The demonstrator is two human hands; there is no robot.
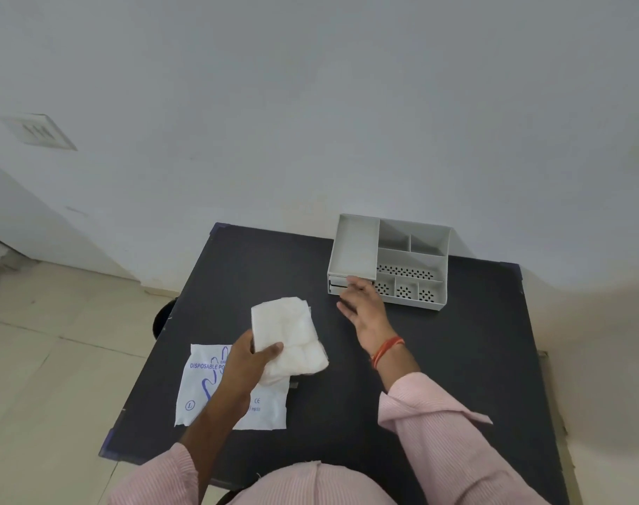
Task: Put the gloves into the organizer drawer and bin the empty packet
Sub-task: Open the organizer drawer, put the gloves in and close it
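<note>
My left hand (250, 362) grips a folded white stack of gloves (290, 333) a little above the black table (438, 351). Under that hand lies the flat white packet (201, 391) with blue "DISPOSABLE" print near the table's left edge. A grey organizer (412, 256) with several compartments stands at the back right. My right hand (363, 304) reaches to the small drawer front (335, 285) at the organizer's lower left, fingertips touching it. The drawer looks closed or barely out; whether the fingers grip it I cannot tell.
A dark round object (161, 318), partly hidden, sits on the floor beside the table's left edge. A pale wall rises right behind the table. Tiled floor (55, 359) spreads to the left. Pink sleeves cover both forearms.
</note>
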